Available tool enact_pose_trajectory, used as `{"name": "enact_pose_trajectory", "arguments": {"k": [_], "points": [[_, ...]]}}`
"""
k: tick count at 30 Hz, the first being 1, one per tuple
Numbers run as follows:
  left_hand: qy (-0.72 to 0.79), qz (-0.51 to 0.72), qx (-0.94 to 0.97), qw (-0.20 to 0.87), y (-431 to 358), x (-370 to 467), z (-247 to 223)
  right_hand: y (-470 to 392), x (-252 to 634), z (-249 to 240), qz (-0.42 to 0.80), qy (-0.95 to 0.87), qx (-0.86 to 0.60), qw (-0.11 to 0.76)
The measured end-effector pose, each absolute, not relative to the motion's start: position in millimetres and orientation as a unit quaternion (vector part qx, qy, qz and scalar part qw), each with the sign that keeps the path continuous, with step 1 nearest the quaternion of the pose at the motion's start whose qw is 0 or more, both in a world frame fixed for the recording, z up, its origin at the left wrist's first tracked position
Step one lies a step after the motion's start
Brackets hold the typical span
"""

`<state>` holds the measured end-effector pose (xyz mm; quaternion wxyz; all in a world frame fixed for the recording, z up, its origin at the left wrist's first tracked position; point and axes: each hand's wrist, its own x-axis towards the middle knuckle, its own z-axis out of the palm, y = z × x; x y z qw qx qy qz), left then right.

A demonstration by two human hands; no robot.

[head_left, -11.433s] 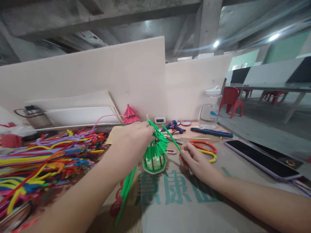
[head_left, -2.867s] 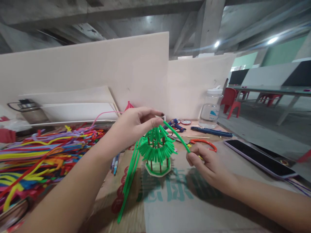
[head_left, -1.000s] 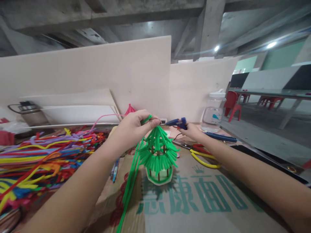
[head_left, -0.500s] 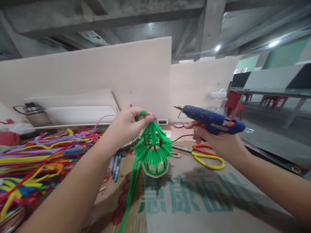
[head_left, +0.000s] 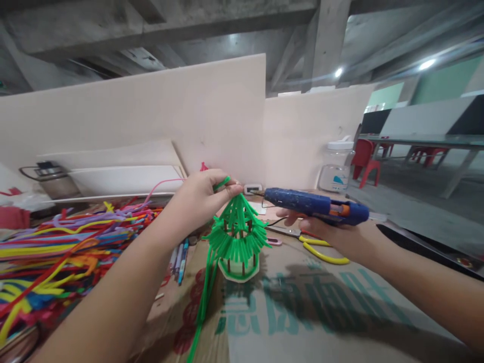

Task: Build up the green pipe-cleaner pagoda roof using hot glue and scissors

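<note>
A small green pagoda model (head_left: 238, 247) with two fringed roof tiers and brown posts stands on a pale polygonal base. My left hand (head_left: 214, 194) is closed at its peak, pinching a short green pipe cleaner (head_left: 222, 183) between thumb and fingers. In my right hand (head_left: 313, 222) is a blue hot glue gun (head_left: 315, 204), its metal nozzle pointing left, close to the pagoda's peak and my left fingertips. Whether the nozzle touches anything I cannot tell. Long green pipe cleaners (head_left: 204, 307) lie beside the model on the left.
Colourful pipe cleaners (head_left: 75, 247) are heaped at the left, near several pens (head_left: 180, 259). Yellow-handled scissors (head_left: 325, 252) lie on the printed cardboard (head_left: 310, 327) behind and below my right hand. A clear plastic jar (head_left: 336, 169) stands at the back right, before a pale partition (head_left: 212, 116).
The glue gun has moved left and down with my right hand, bringing its nozzle close to the peak. My left hand keeps its pinch; the pagoda has shifted slightly.
</note>
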<state>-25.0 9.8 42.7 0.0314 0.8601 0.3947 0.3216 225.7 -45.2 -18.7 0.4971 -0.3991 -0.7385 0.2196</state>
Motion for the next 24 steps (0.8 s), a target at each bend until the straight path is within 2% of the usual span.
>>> {"name": "enact_pose_trajectory", "arguments": {"k": [6, 13, 24], "points": [[0.393, 0.323, 0.861, -0.003, 6.0, -21.2, 41.9, -39.0, 221.4, -35.6, 0.119, -0.752, -0.37, 0.533], [0.402, 0.32, 0.858, -0.014, 2.1, -18.7, 42.9, -35.9, 226.6, -42.2, 0.11, -0.78, -0.395, 0.472], [0.383, 0.325, 0.864, -0.025, 1.1, -17.9, 40.5, -39.3, 224.4, -41.0, 0.111, -0.775, -0.406, 0.471]]}}
